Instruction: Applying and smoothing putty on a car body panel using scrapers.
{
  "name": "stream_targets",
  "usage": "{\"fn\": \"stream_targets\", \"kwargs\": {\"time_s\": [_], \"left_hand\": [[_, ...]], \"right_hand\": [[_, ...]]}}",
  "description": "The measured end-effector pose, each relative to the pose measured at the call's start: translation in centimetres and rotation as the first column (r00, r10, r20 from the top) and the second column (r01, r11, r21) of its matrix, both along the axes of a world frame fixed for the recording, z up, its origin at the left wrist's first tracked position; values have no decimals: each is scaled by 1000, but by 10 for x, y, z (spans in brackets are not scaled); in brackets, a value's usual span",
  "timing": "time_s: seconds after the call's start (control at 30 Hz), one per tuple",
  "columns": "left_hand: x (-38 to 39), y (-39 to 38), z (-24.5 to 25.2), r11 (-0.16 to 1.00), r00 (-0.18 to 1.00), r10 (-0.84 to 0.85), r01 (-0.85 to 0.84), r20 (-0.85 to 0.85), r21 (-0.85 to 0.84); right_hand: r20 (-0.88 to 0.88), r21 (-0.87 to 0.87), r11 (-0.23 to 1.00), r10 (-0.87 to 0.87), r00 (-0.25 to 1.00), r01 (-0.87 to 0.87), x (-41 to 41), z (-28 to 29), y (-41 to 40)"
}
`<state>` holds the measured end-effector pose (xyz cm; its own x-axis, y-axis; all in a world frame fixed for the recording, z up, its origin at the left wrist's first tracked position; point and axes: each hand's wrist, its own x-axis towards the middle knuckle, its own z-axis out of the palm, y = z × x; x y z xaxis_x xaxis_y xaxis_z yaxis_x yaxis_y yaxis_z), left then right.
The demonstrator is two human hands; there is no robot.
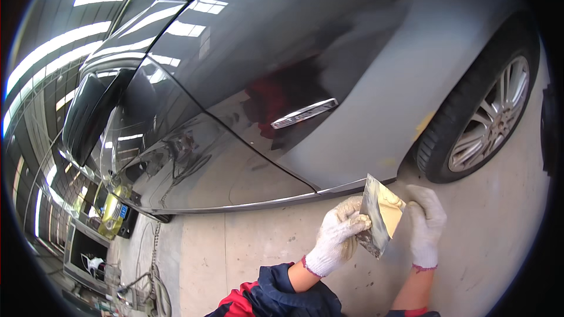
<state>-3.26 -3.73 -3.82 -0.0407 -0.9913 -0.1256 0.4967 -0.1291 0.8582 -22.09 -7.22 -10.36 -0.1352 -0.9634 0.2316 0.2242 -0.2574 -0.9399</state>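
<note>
My left hand (337,235), in a white knit glove, pinches a flat metal plate (374,215) that carries a smear of pale yellow body filler (390,211). Close to the plate's right edge is my right hand (426,224), gloved too, with bent fingers; whether it holds a tool behind the plate cannot be told. Beyond both hands stands a dark grey car's front fender (379,110), with a dull, sanded-looking grey area and a small yellow patch (425,125) at the wheel arch edge. A chrome side trim (304,113) sits on the fender.
The front wheel (484,119) is at the right, over a concrete floor (264,246). A side mirror (94,114) juts out at the left. Hoses (161,290) lie on the floor at lower left, near a grey-framed cabinet (86,255). A yellow-green car (114,213) stands behind.
</note>
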Motion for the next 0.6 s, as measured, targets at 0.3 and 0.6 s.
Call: {"fn": "stream_targets", "kwargs": {"time_s": [0.3,0.6], "left_hand": [[42,1,42,876,785,-439,267,-436,-401],[45,-14,54,880,660,-393,68,-640,-470]], "right_hand": [[455,241,967,-37,890,-83,23,21,17],[714,211,837,220,665,-504,34,39,27]]}}
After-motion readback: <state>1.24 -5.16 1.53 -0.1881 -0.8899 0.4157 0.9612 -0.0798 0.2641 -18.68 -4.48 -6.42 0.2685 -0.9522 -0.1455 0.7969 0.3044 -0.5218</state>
